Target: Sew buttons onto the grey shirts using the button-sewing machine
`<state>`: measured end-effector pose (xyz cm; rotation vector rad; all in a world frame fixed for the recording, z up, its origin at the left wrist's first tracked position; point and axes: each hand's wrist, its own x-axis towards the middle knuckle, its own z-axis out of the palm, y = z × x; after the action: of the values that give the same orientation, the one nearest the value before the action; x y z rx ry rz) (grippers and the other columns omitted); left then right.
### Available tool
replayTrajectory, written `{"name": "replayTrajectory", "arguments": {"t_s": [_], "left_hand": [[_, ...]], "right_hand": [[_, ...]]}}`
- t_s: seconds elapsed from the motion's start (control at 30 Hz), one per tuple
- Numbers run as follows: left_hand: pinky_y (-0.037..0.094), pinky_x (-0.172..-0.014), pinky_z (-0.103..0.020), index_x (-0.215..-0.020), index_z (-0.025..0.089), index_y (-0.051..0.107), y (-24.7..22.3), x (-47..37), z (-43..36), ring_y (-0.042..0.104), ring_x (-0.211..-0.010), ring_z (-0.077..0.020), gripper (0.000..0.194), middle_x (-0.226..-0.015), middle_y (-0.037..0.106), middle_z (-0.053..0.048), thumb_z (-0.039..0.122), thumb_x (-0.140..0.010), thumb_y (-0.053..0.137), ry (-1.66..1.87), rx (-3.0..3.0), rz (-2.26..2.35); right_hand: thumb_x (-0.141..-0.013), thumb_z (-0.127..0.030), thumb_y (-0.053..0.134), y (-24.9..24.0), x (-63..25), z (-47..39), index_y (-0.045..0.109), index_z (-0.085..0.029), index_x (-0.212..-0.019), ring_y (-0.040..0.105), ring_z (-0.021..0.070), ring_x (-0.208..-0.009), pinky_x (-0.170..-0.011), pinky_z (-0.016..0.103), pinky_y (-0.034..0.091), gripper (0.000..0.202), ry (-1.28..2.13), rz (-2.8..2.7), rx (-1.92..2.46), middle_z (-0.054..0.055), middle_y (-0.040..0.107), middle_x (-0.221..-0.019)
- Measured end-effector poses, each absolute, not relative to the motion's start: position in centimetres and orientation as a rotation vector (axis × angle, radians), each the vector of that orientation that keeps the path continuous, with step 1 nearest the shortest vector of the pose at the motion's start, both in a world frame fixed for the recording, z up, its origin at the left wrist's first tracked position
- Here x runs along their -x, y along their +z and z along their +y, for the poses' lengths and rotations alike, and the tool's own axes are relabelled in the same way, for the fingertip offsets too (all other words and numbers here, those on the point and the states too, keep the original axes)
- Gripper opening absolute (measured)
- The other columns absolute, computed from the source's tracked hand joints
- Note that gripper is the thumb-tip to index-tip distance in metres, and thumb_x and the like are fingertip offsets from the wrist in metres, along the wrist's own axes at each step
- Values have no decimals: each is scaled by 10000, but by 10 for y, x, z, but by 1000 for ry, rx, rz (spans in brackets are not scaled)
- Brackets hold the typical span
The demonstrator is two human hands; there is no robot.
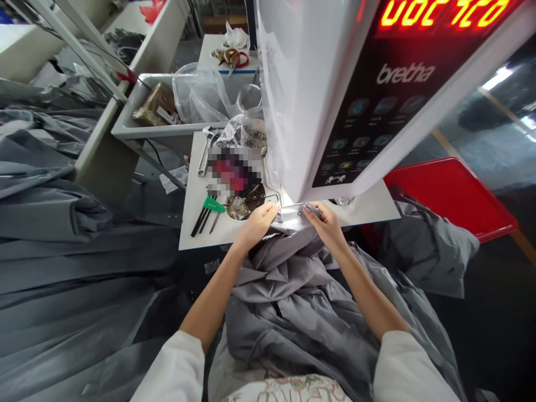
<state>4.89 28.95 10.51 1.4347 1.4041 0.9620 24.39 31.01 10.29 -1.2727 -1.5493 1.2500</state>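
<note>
My left hand (pixel 263 220) pinches one end of the top edge of a large grey fabric piece (pixel 285 301). A short way to the right, my right hand (pixel 322 219) grips the same edge, which is stretched between them. A small dark ring, like an eyelet, shows in the fabric beside the right fingertips. Both hands are at the front of a white table, just under a white machine head (pixel 293 111) with a dark control panel and a lit red display. The rest of the fabric hangs in folds over my lap. The machine's lower working part is hidden.
Left on the white table (pixel 190 223) lie a wrench (pixel 205 153), a green-held hex key set (pixel 213 205) and a blurred-out item. Behind is a grey bin (pixel 146 131) with plastic bags. A red stool-like surface (pixel 452 195) stands right. Grey fabric piles (pixel 84 290) fill the left.
</note>
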Motion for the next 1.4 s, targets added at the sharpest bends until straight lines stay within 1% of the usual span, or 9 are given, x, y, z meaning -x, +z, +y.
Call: {"name": "replayTrajectory", "arguments": {"t_s": [0.13, 0.27, 0.4, 0.5, 0.63, 0.8, 0.97, 1.17, 1.4], "left_hand": [[415, -610, -233, -738, 153, 554, 107, -51, 291, 504, -655, -123, 395, -673, 518, 4, 529, -842, 492, 939, -1323, 1347], [431, -606, -227, -739, 150, 585, 110, -47, 290, 533, -660, -129, 393, -652, 536, 7, 538, -793, 561, 932, -1256, 1327], [418, -568, -216, -687, 166, 552, 107, -34, 289, 511, -618, -116, 385, -619, 520, 14, 530, -813, 543, 993, -1194, 1340], [425, -595, -221, -684, 178, 523, 105, -26, 289, 514, -638, -121, 366, -631, 519, 12, 503, -850, 503, 1020, -1236, 1360], [404, -672, -220, -692, 186, 489, 103, -26, 291, 508, -708, -124, 329, -665, 508, 15, 422, -908, 416, 1033, -1397, 1561], [338, -621, -212, -742, 184, 500, 100, -34, 290, 465, -621, -105, 239, -619, 472, 41, 334, -913, 426, 980, -1511, 1825], [331, -620, -212, -806, 186, 546, 99, -35, 285, 494, -613, -113, 250, -641, 540, 27, 378, -917, 430, 951, -1562, 1876], [337, -629, -227, -890, 196, 582, 90, -31, 281, 543, -639, -150, 306, -663, 578, 3, 428, -934, 388, 881, -1644, 1917], [335, -627, -243, -957, 204, 591, 81, -31, 285, 604, -685, -188, 311, -706, 636, -27, 428, -945, 376, 777, -1713, 2011]], "right_hand": [[-825, -534, 568, 99, -237, 315, 590, -180, -830, 429, 105, -603, -529, 222, 321, 355, 1246, -1532, 1258, -15, 498, -665], [-847, -542, 537, 99, -239, 314, 593, -187, -814, 402, 101, -573, -517, 229, 307, 361, 1241, -1523, 1263, -21, 470, -638], [-846, -537, 547, 100, -249, 315, 595, -193, -814, 400, 103, -573, -518, 237, 293, 349, 1294, -1569, 1244, -17, 474, -654], [-841, -522, 559, 99, -255, 317, 593, -187, -805, 423, 108, -592, -530, 239, 305, 339, 1317, -1637, 1219, -10, 492, -671], [-849, -504, 540, 92, -248, 324, 594, -177, -789, 447, 108, -609, -562, 234, 345, 336, 1208, -1639, 1246, -10, 512, -676], [-820, -448, 561, 81, -233, 334, 590, -168, -768, 457, 108, -590, -587, 237, 371, 286, 1015, -1558, 1384, -30, 500, -606], [-812, -437, 565, 81, -232, 334, 559, -180, -729, 418, 110, -567, -606, 244, 372, 270, 899, -1595, 1392, -47, 434, -548], [-811, -479, 557, 85, -232, 330, 570, -190, -756, 379, 109, -531, -587, 242, 348, 294, 939, -1611, 1390, -65, 359, -498], [-822, -407, 539, 90, -231, 335, 573, -191, -728, 450, 127, -587, -577, 241, 341, 239, 897, -1661, 1442, -24, 487, -565]]}}
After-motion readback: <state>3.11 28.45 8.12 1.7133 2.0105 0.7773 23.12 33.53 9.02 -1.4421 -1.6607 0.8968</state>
